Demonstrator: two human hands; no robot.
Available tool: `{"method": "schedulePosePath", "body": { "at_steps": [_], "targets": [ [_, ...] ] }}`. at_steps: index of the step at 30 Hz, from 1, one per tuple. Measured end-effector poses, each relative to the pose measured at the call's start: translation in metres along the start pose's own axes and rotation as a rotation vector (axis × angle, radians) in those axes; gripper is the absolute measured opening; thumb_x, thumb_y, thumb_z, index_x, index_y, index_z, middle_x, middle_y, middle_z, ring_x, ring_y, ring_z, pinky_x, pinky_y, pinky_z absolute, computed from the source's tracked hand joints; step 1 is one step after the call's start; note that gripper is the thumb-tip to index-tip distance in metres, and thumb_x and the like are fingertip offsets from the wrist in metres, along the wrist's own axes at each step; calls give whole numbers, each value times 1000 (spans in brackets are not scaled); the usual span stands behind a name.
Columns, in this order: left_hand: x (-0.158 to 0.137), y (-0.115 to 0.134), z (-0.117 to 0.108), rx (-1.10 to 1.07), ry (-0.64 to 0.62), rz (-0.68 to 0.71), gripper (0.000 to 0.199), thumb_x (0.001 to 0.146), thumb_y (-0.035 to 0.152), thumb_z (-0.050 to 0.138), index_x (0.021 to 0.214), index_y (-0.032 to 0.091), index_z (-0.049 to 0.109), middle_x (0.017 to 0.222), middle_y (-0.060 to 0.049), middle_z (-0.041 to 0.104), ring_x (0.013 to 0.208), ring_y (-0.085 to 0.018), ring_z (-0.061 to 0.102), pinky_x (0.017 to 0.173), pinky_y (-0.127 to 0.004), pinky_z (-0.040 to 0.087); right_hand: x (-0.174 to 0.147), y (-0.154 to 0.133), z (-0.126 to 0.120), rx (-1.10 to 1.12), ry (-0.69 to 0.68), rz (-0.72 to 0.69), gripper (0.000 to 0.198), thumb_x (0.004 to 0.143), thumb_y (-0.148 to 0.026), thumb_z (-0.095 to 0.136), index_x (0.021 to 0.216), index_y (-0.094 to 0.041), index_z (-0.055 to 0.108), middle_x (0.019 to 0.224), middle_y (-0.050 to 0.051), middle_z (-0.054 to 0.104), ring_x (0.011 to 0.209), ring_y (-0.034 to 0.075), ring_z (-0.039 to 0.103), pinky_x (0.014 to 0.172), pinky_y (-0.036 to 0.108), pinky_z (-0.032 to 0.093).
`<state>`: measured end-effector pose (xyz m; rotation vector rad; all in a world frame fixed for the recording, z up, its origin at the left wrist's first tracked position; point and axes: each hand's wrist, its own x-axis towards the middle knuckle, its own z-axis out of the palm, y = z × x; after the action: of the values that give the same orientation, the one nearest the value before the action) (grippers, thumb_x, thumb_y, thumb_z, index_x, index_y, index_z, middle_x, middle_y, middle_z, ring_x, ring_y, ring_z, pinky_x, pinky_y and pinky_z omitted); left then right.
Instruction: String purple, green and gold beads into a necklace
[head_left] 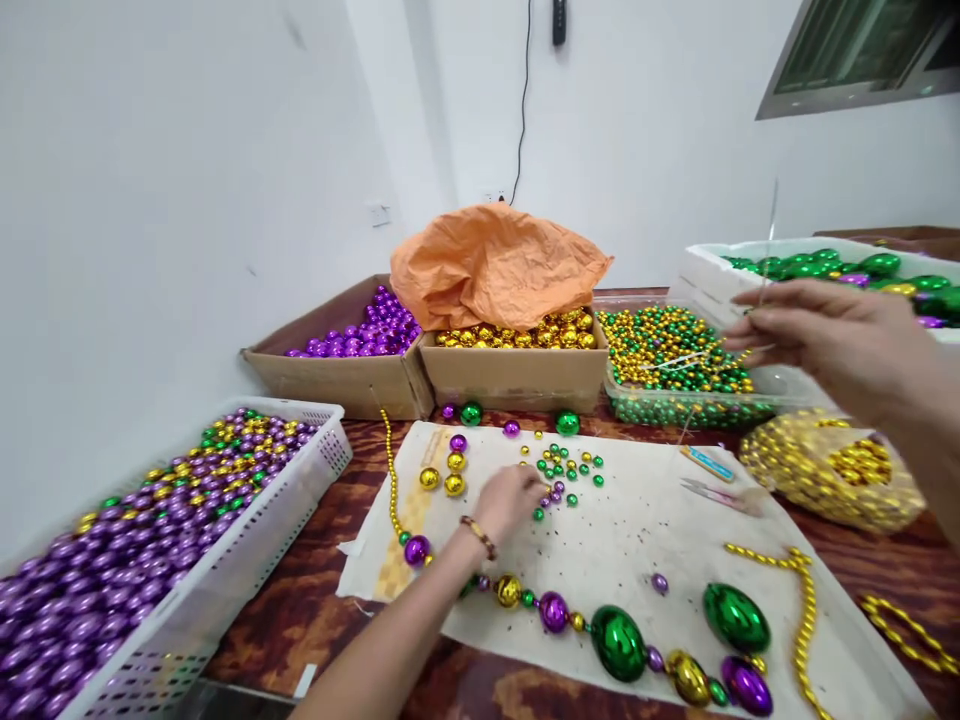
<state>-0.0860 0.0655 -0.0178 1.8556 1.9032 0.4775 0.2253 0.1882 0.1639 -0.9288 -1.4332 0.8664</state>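
My left hand, with a beaded bracelet at the wrist, reaches down to a cluster of small green, purple and gold beads on the white cloth. Its fingertips are pinched together there; what is between them is hidden. Raised at the right, my right hand is closed on a thin, pale strand that sticks up straight. White thread ends show beside its fingers. A strung garland of mixed beads curves along the cloth's near side, partly behind my left forearm. Its gold bead tail lies at the left.
A white basket of purple beads stands left. Behind are cardboard boxes, an orange bag, a clear tub and a white foam box. Scissors, a blue-orange cutter and gold bead strands lie right.
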Motion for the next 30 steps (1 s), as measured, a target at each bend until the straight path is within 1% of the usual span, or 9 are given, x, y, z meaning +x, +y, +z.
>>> {"method": "schedulePosePath", "body": {
  "at_steps": [2, 4, 6, 8, 11, 14, 20, 24, 30],
  "targets": [
    [6, -37, -33, 91, 152, -128, 28, 90, 31, 41, 97, 18, 65, 102, -11, 68, 95, -22, 61, 83, -33, 43, -19, 13, 10, 49, -13, 68, 15, 66, -23, 74, 81, -24, 76, 77, 16, 72, 65, 24, 70, 52, 31, 58],
    [14, -69, -56, 172, 246, -235, 27, 90, 28, 41, 101, 15, 61, 108, -15, 65, 103, -24, 58, 87, -34, 40, -40, 26, 23, 90, -43, 145, 10, 68, -29, 74, 77, -29, 75, 80, 13, 73, 70, 26, 71, 55, 33, 60],
    [20, -93, -68, 235, 278, -318, 26, 89, 31, 44, 101, 15, 60, 108, -16, 64, 102, -25, 59, 87, -34, 40, -62, 38, 36, 118, -59, 214, 8, 73, -34, 71, 80, -34, 74, 81, 9, 73, 71, 27, 71, 57, 38, 60],
    [25, -109, -69, 283, 280, -371, 29, 88, 38, 46, 101, 15, 60, 106, -15, 64, 99, -26, 60, 85, -33, 41, -84, 51, 46, 146, -76, 259, 11, 76, -38, 68, 85, -37, 73, 80, 7, 72, 72, 27, 70, 57, 39, 60],
    [35, -119, -64, 334, 259, -409, 40, 87, 50, 45, 101, 15, 59, 104, -16, 65, 98, -27, 61, 83, -33, 42, -112, 72, 55, 237, -82, 354, 17, 74, -37, 71, 91, -32, 73, 79, 4, 71, 65, 21, 68, 51, 30, 58],
    [49, -122, -59, 373, 223, -431, 49, 85, 57, 44, 103, 15, 59, 103, -17, 67, 98, -28, 62, 79, -33, 43, -137, 89, 56, 336, -34, 440, 18, 76, -33, 72, 93, -29, 72, 77, 3, 69, 62, 15, 65, 51, 23, 55],
    [68, -126, -60, 427, 111, -416, 51, 87, 59, 36, 97, 16, 62, 102, -16, 69, 94, -28, 64, 76, -31, 44, -170, 101, 43, 412, 96, 531, 16, 78, -29, 71, 93, -26, 72, 75, 2, 68, 61, 12, 63, 51, 20, 52],
    [74, -131, -59, 449, 38, -393, 58, 84, 62, 35, 99, 13, 63, 103, -20, 68, 97, -33, 62, 77, -36, 44, -168, 101, 26, 396, 134, 492, 17, 80, -29, 69, 95, -22, 70, 74, 2, 68, 60, 12, 64, 51, 20, 51],
    [83, -145, -52, 529, 0, -392, 68, 78, 69, 40, 112, 14, 60, 107, -23, 65, 95, -40, 61, 74, -43, 45, -141, 83, 11, 313, 14, 395, 21, 83, -27, 64, 102, -19, 67, 79, 3, 71, 66, 14, 67, 54, 22, 52]
  ]
}}
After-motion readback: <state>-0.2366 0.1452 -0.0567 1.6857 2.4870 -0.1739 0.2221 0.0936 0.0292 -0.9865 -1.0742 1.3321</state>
